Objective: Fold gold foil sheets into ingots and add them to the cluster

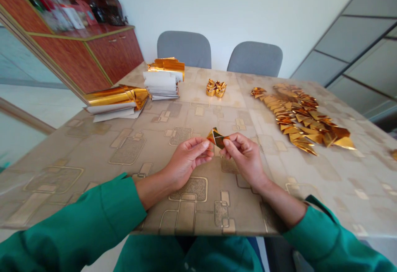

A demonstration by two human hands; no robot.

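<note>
A small folded piece of gold foil paper [218,139] is held between both hands above the table's middle. My left hand [191,158] pinches its left end between thumb and fingers. My right hand [246,156] grips its right end the same way. Beyond them stands a small gold folded structure [216,88]. To the right lie overlapping rows of folded gold pieces [297,116]. On the left are a stack of white-backed sheets [161,85], a gold sheet bundle [166,65] on top of it, and another gold and white stack [116,98].
The patterned tabletop [124,189] reaches close to my body. Two grey chairs [184,48] [256,58] stand at its far side against the wall. A red-brown cabinet [114,50] with bottles and bags is at the back left.
</note>
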